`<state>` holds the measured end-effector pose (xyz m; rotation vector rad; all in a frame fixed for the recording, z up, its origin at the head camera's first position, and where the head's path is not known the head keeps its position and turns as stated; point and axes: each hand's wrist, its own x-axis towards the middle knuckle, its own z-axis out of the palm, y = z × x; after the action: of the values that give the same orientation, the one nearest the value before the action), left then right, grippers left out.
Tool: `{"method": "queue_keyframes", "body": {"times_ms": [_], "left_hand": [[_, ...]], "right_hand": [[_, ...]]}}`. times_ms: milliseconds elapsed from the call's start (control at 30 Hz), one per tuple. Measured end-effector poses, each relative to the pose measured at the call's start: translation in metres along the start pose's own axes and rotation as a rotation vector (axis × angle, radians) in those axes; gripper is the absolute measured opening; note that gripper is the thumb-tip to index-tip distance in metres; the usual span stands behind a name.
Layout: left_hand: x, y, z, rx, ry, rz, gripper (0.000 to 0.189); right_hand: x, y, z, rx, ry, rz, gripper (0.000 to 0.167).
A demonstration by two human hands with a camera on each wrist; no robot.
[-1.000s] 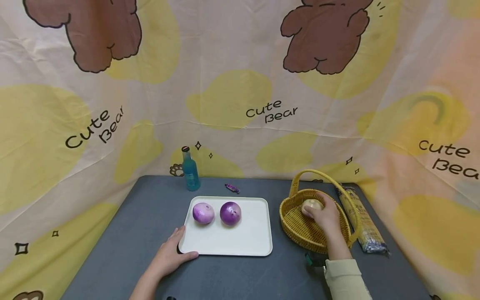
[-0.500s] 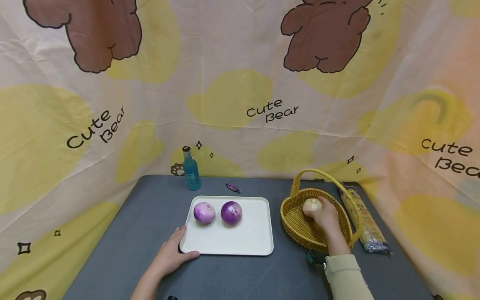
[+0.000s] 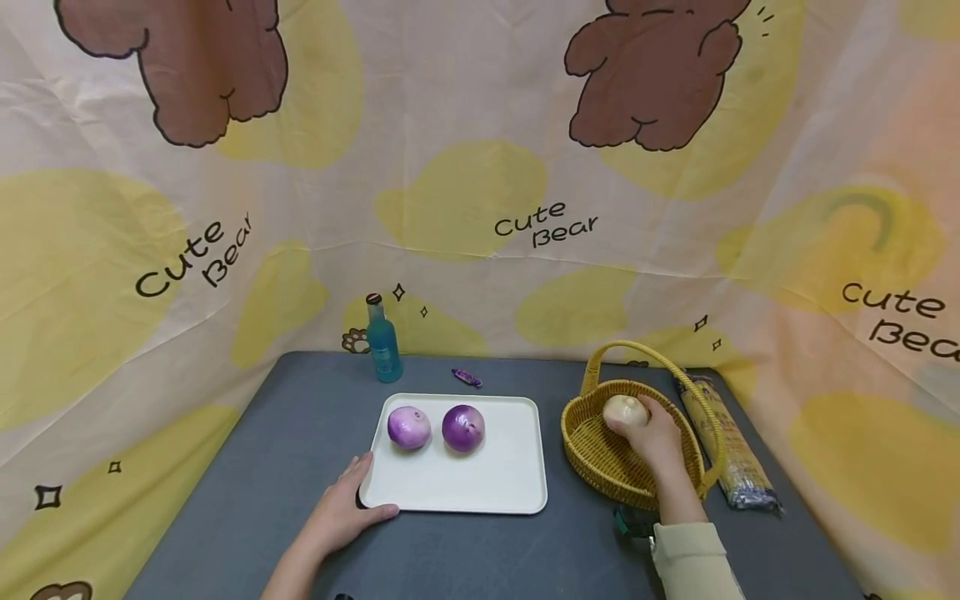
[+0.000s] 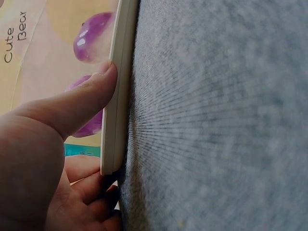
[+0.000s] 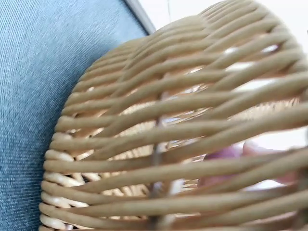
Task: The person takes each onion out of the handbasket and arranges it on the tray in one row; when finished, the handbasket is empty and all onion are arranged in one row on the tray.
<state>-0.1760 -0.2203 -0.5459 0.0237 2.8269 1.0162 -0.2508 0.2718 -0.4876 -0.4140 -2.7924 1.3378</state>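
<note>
A white rectangular tray bears two purple onions, a lighter onion on the left and a darker onion beside it. At the tray's near left corner, my left hand rests with its fingers along the left side and its thumb on the front rim. My right hand reaches into a yellow wicker basket and holds a pale onion inside. In the right wrist view, the basket's weave hides most of that hand and onion.
A blue bottle stands at the back left. A small purple-wrapped candy lies behind the tray. Right of the basket lies a long yellow plastic packet. The basket's tall handle arches over it, and a printed cloth hangs behind the table.
In the basket, my right hand has shifted slightly and the onion's pale side shows more fully than a second ago. My left hand stays at the tray corner.
</note>
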Motion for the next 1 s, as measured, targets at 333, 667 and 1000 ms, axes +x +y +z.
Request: {"method": "queue_keyframes", "body": {"times_ms": [333, 667, 1000], "left_hand": [[-0.002, -0.001, 0.001, -0.010, 0.008, 0.006, 0.113], [0.000, 0.001, 0.000, 0.006, 0.008, 0.012, 0.112], [0.001, 0.000, 0.000, 0.003, 0.003, 0.002, 0.114]], "right_hand": [[-0.017, -0.014, -0.005, 0.045, -0.024, -0.005, 0.101], [-0.033, -0.025, -0.006, 0.046, -0.011, -0.056, 0.099], [-0.042, -0.039, -0.007, 0.057, -0.047, -0.099, 0.100]]}}
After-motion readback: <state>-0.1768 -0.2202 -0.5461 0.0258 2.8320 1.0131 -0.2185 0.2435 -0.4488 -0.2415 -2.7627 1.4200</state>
